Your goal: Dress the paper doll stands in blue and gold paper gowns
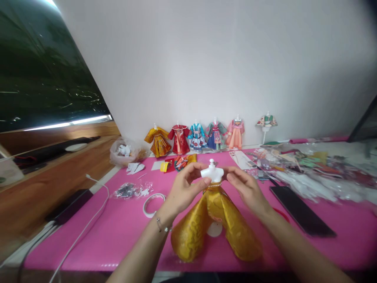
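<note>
Head view: left hand [184, 188] and right hand [246, 188] raised together over the near middle of the pink table [118, 228]; fingers of both pinched on either side of a small white mannequin bust [212, 172], thumb of the left pressed against its front; below the bust, a gold skirt [215, 224] spread in two panels down to the table surface; just left of the left hand, a white tape ring [153, 202]; right of the right hand, a dark phone [302, 211] flat on the table; along the far wall, a row of dressed miniature mannequins [197, 137]; far right, a heap of plastic packets [318, 169], blurred.
</note>
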`<state>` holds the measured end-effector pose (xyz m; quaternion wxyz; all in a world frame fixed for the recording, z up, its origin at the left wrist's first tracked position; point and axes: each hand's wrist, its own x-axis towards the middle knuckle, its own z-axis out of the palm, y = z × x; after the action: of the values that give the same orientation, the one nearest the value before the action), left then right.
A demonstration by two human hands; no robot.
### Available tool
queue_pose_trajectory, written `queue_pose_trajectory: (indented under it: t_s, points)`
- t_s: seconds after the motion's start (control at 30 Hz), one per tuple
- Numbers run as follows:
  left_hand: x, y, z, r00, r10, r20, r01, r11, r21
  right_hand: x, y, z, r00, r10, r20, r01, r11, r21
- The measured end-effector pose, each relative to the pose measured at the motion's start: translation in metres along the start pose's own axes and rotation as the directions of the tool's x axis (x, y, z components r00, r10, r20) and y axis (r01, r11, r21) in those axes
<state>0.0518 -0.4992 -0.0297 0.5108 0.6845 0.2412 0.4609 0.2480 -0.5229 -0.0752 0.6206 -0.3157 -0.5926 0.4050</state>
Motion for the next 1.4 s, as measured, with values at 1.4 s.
queue_pose_trajectory:
  t_s: [1.4]
  points:
    - [-0.015, -0.006, -0.034, 0.992, -0.041, 0.119, 0.031, 0.996, 0.089, -0.021, -0.005, 0.030, 0.975, -0.223, 0.027, 0.201, 0.812, -0.548]
